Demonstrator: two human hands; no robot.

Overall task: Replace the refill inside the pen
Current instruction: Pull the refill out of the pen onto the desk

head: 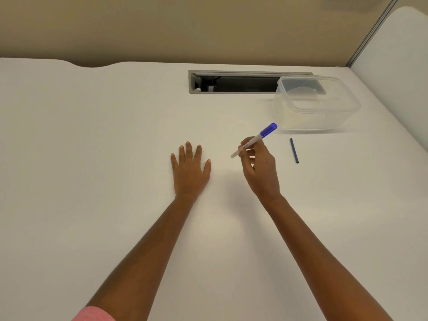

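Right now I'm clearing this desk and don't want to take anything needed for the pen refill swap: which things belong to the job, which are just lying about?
For the job: pen, held in the right hand; dark blue refill, lying on the table right of that hand.
Lying about: clear plastic box, probably; cable slot in the table.

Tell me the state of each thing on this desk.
pen, capped, held off the table by right hand
right hand, grips the pen
left hand, open, flat on the table
refill, lying loose on the table
container, upright on the table
cable hatch, open
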